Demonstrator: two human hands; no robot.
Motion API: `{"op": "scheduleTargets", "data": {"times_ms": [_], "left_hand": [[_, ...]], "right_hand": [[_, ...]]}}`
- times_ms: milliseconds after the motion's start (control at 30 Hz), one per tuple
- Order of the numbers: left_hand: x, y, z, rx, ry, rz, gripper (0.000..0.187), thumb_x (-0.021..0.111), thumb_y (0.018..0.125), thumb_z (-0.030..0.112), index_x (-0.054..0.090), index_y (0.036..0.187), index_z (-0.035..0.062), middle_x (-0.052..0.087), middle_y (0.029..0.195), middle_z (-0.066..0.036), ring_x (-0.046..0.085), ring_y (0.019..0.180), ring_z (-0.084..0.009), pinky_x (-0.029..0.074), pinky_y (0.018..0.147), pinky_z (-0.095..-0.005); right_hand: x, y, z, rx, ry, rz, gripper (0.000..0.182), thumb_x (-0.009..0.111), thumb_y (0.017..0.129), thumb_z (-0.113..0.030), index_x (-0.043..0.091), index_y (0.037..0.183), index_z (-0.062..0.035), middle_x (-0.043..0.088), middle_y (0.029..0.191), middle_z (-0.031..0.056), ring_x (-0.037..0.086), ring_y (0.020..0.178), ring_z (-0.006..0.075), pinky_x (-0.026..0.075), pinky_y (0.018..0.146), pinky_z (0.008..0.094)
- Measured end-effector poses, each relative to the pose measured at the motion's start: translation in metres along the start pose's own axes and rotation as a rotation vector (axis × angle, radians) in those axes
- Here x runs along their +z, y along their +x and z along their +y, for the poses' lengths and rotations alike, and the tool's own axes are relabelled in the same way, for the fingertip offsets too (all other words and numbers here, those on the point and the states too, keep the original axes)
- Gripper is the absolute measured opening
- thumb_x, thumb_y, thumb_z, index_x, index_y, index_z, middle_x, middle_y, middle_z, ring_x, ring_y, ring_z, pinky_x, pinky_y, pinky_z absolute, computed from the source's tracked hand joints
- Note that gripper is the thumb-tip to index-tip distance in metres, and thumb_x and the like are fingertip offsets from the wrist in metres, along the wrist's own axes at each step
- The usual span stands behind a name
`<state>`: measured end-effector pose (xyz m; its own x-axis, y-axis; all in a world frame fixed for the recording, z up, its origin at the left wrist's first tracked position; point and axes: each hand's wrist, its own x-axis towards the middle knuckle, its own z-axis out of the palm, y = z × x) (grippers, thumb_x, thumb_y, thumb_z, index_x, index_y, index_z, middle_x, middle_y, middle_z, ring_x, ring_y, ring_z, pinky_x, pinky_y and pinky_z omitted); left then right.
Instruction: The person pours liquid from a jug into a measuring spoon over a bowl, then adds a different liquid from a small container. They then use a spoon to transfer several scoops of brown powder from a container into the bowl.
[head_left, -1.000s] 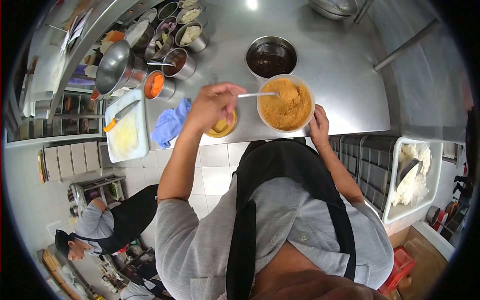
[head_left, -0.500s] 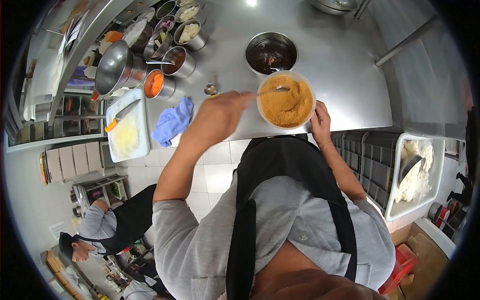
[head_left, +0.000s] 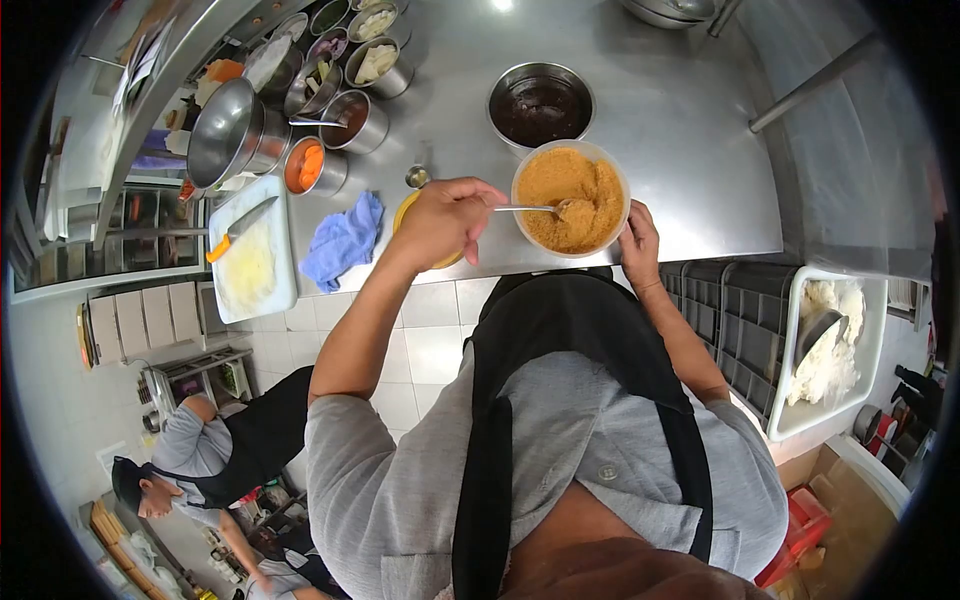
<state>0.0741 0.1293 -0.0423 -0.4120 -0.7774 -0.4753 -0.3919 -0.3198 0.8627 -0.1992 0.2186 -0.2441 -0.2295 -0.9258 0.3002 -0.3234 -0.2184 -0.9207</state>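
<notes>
My left hand (head_left: 446,222) is closed on the handle of a metal spoon (head_left: 525,208). The spoon's bowl, heaped with orange-brown powder (head_left: 550,175), rests in the round white tub (head_left: 626,180). My right hand (head_left: 641,245) holds the tub's right side near the table edge, its fingers partly hidden. Just beyond the tub stands a steel bowl (head_left: 592,103) of dark brown liquid. A yellow round item (head_left: 450,262) lies under my left hand, mostly covered. Near its far side is a small metal cup (head_left: 417,177).
The steel table (head_left: 690,150) carries a blue cloth (head_left: 342,240), a cutting board (head_left: 287,268) with a knife (head_left: 240,228), and several food containers at the left. A white tray (head_left: 780,405) is beyond the right edge. A co-worker (head_left: 215,445) stands at lower left.
My left hand has shifted left and slightly down, uncovering more of the yellow item. The spoon is lower in the powder and now carries a heap. The co-worker's arm now shows stretched downward.
</notes>
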Motion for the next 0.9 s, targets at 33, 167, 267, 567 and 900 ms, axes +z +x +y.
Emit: {"op": "scheduleTargets", "data": {"times_ms": [33,167,267,567,900], "left_hand": [[-0.005,-0.001,0.003,0.009,-0.060,0.002,0.023,0.051,0.091,0.009,0.063,0.102,-0.0068,0.047,0.055,-0.001,0.050,0.039,-0.0111,0.040,0.039,-0.0229],[-0.024,0.002,0.019,0.096,-0.204,0.065,0.023,0.052,0.091,0.009,0.063,0.102,-0.0074,0.045,0.056,0.000,0.050,0.042,-0.0105,0.042,0.039,-0.0234],[-0.030,0.006,0.032,0.242,-0.142,0.155,0.021,0.053,0.090,0.007,0.064,0.103,-0.0047,0.055,0.063,-0.004,0.058,0.054,-0.0179,0.052,0.051,-0.0302],[-0.006,-0.018,0.020,0.790,0.828,0.355,0.021,0.055,0.090,0.007,0.063,0.110,0.0014,0.066,0.103,-0.017,0.064,0.093,-0.0337,0.052,0.080,-0.0376],[0.027,-0.001,-0.027,0.402,0.501,0.042,0.024,0.053,0.095,0.015,0.063,0.106,-0.0045,0.060,0.069,-0.008,0.064,0.064,-0.0160,0.052,0.060,-0.0305]], "right_hand": [[0.000,0.000,-0.002,0.002,0.003,0.001,0.031,0.059,0.090,-0.019,0.060,0.109,0.0057,0.059,0.114,0.0180,0.056,0.108,0.0283,0.042,0.095,0.0355],[0.001,-0.001,-0.001,0.003,0.027,0.014,0.030,0.059,0.090,-0.018,0.060,0.109,0.0054,0.058,0.115,0.0180,0.055,0.108,0.0280,0.042,0.095,0.0352],[0.000,0.000,-0.002,0.002,0.019,0.003,0.029,0.059,0.090,-0.018,0.060,0.109,0.0053,0.058,0.115,0.0176,0.055,0.108,0.0276,0.042,0.095,0.0347],[0.000,0.000,-0.005,-0.003,0.036,0.007,0.030,0.059,0.090,-0.018,0.060,0.109,0.0054,0.059,0.114,0.0176,0.056,0.107,0.0277,0.043,0.094,0.0349],[0.000,0.000,0.001,-0.027,-0.002,0.009,0.031,0.059,0.091,-0.020,0.060,0.109,0.0049,0.060,0.113,0.0176,0.057,0.106,0.0289,0.043,0.094,0.0356]]}}
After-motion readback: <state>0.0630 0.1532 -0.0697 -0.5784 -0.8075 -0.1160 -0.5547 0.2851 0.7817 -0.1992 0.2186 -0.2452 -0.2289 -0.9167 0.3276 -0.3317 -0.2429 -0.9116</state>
